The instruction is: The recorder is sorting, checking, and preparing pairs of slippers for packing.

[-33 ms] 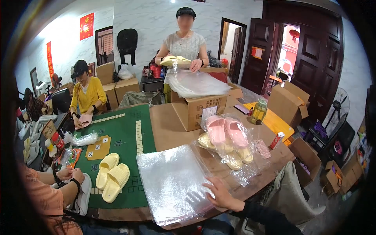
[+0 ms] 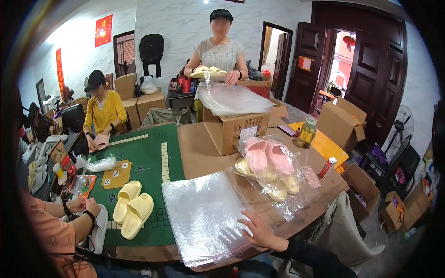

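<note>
Right hand (image 2: pixel 260 232) is bottom center, fingers spread over clear plastic bags (image 2: pixel 199 208). Left hand, can't tell. Yellow slippers (image 2: pixel 142 205) sit lower left.

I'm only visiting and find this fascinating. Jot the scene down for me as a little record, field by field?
Right hand: fingers spread at the right part of the clear plastic bag stack; contact unclear
Left hand: out of view
Green mat: bears an unbagged yellow slipper pair
Right of the stack: pink slippers in clear plastic, overlapping bagged yellow slippers
Co-worker standing opposite: behind a cardboard box
</note>
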The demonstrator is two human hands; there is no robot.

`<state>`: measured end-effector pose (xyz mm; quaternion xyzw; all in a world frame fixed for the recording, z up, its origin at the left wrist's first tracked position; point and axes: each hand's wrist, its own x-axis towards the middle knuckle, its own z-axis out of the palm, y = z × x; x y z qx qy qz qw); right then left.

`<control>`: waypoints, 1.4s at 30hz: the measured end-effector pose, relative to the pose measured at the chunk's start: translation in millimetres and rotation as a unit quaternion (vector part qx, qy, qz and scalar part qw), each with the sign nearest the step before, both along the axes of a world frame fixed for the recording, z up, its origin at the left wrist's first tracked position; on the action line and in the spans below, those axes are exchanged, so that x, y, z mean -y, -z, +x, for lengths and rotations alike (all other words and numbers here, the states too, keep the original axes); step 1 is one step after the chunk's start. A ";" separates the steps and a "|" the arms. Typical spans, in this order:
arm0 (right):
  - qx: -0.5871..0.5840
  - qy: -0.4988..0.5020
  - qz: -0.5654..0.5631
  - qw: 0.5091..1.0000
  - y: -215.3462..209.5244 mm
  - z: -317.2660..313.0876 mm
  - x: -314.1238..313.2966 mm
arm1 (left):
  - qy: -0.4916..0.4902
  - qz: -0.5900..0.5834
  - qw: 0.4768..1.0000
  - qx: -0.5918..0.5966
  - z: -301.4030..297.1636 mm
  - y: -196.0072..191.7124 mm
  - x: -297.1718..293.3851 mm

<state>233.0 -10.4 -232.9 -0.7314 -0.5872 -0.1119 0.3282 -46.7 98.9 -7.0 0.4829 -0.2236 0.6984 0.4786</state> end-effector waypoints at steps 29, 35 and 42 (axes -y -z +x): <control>-0.032 -0.163 -0.167 0.972 69.5 -34.6 -27.7 | -0.055 0.044 0.993 0.095 17.1 4.8 12.2; -0.040 -0.169 -0.185 0.967 76.7 -43.4 -30.8 | -0.065 0.059 0.989 0.116 19.7 5.0 11.1; -0.021 -0.183 -0.205 0.961 94.2 -44.6 -26.9 | -0.072 0.070 0.985 0.143 25.9 6.2 12.8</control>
